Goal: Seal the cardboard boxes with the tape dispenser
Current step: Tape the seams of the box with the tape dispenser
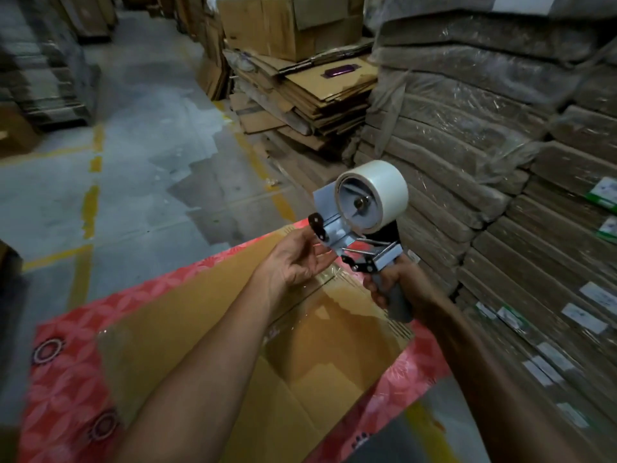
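We note the right hand (389, 290) gripping the dispenser (365, 208) handle; left hand (295, 262) open, fingers (317, 259) at its front plate; box (217, 329) lies below on red cloth (66, 379). We would free the tape end first, keeping it flat.

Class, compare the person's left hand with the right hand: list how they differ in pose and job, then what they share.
The right hand grips the tape dispenser by its grey handle, fingers curled; the left hand is open, palm up, fingers straight. The right hand sits below the tape roll; the left hand is at the dispenser's front end. Both are raised above the cardboard box.
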{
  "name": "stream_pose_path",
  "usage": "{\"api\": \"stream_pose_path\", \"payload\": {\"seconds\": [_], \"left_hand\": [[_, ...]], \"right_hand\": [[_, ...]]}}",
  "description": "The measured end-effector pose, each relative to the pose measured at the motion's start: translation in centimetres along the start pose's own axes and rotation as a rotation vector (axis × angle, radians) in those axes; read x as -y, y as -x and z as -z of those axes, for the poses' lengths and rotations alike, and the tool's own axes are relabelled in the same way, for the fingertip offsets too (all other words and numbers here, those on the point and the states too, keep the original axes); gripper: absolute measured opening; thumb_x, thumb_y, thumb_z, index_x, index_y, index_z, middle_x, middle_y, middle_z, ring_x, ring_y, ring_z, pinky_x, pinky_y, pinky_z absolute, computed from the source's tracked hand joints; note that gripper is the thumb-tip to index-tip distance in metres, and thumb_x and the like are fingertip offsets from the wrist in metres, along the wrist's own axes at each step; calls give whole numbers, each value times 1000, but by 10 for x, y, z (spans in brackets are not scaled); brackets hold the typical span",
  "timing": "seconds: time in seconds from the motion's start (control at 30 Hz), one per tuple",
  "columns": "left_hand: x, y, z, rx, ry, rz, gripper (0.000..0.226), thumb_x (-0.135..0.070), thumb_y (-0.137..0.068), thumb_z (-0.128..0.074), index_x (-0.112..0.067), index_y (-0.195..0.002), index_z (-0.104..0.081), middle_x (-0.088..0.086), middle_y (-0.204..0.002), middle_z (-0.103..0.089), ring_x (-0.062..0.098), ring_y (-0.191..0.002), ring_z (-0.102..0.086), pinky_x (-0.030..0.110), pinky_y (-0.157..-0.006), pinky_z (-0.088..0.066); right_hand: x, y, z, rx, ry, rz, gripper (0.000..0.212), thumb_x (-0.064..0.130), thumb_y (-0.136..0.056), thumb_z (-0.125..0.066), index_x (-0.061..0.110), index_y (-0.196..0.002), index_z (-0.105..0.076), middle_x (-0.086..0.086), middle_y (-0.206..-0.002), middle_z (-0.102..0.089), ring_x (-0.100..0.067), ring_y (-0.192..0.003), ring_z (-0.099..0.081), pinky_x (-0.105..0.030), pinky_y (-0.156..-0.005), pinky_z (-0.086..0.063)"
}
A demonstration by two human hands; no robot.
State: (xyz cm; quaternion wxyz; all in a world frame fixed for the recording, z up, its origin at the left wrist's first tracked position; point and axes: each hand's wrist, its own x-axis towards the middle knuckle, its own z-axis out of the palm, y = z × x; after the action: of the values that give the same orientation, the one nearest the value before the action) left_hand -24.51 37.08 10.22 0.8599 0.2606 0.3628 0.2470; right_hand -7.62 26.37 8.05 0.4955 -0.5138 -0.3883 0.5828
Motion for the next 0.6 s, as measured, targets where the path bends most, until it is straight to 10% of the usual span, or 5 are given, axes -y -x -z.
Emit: {"api": "stream_pose_path", "payload": {"seconds": [0.23, 0.43, 0.6], "left_hand": [[3, 14, 25, -68, 30, 75, 32, 22, -76, -50, 10, -47, -59, 20, -43, -52, 26, -32, -57, 31, -47, -57], [-7, 0, 49, -98, 146, 74, 41, 2, -103, -31, 16, -86, -66, 31, -82, -70, 39, -66, -74, 45, -59, -61], [-12, 2, 50, -7, 143, 54, 65, -27, -105, -39, 4, -57, -69, 16, -56, -64, 21, -47, -67, 37, -61, -63]], "right_hand": [[-12, 2, -11, 63, 35, -15, 46, 1, -52, -49, 1, -98, -52, -10, -71, -52, -18, -52, -46, -24, -46, -38], [-14, -9, -12, 81, 63, -26, 35, 4, -52, -50, 3, -87, -50, -12, -70, -52, -19, -53, -45, -27, -48, -39], [-13, -23, -16, 94, 74, -14, 40, 4, -53, -52, 2, -93, -51, -11, -72, -54, -20, -57, -47, -28, -49, -40]]}}
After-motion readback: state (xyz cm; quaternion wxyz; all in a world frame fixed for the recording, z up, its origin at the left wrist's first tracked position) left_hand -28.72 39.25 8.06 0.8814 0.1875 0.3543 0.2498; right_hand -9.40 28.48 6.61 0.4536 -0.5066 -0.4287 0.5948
